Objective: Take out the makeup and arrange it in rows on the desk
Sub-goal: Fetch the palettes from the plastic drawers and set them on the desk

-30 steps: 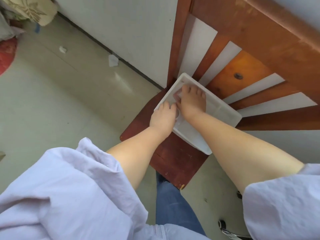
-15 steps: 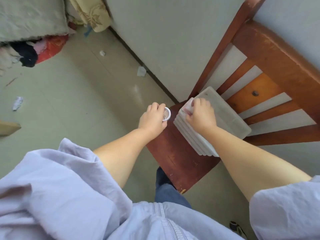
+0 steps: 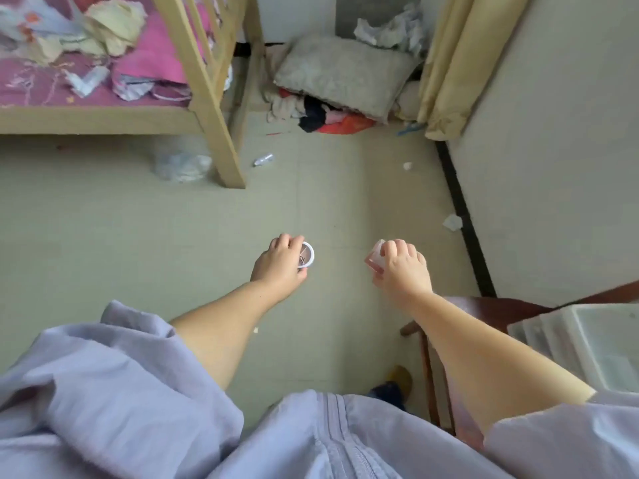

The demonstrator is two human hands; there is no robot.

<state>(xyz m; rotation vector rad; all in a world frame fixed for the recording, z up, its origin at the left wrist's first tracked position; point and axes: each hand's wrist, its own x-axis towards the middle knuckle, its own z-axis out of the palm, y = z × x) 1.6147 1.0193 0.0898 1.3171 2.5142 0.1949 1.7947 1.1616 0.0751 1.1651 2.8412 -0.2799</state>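
Note:
My left hand [image 3: 280,262] grips a small round white makeup jar [image 3: 306,254], held out over the floor. My right hand [image 3: 403,267] holds a small pale pink makeup item [image 3: 375,258], fingers curled round it; its shape is mostly hidden. Both hands hang in the air above the tiles, about an arm's width apart. The translucent white storage box [image 3: 584,344] sits on the dark red wooden chair [image 3: 484,311] at the right edge, behind my right forearm. No desk is in view.
A pale wooden bed frame [image 3: 207,98] with pink bedding stands at the upper left. A pile of clothes and a grey cushion [image 3: 342,74] lies at the far wall beside a yellow curtain [image 3: 460,63]. Scraps of paper [image 3: 452,222] litter the tiled floor.
Both hands lifted away from the box, each carrying an item. My view has swung left from the chair to the open floor and the bed.

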